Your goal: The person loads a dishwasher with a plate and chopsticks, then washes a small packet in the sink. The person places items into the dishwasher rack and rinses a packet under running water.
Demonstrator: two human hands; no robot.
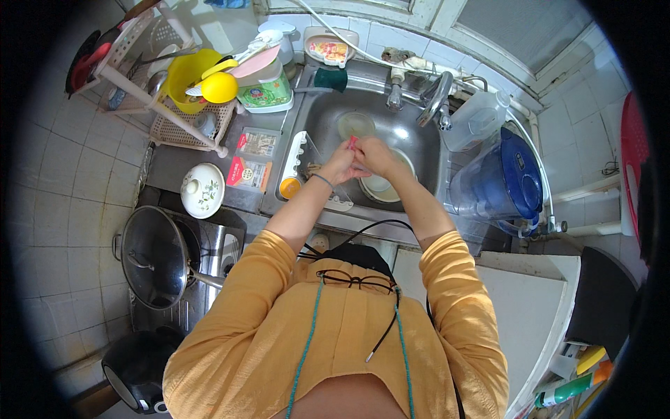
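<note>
Over the stainless steel sink (424,152), my left hand (340,163) and my right hand (374,154) meet, both closed on a small red and clear plastic packet (353,142). What the packet holds cannot be told. Beneath my hands a pale round bowl (387,195) sits in the sink, partly hidden by my right forearm. Behind them lies a small translucent bowl (356,125). A clear-and-white corner strainer (294,157) stands in the sink's near left corner, with scraps and an orange round thing (290,187) by it.
Two labelled plastic packs (249,173) and a floral white lid (203,190) lie left of the sink. A lidded wok (154,256) sits on the stove. The faucet (437,99), a clear jug (477,120) and a blue-lidded water filter pitcher (500,178) stand behind and right.
</note>
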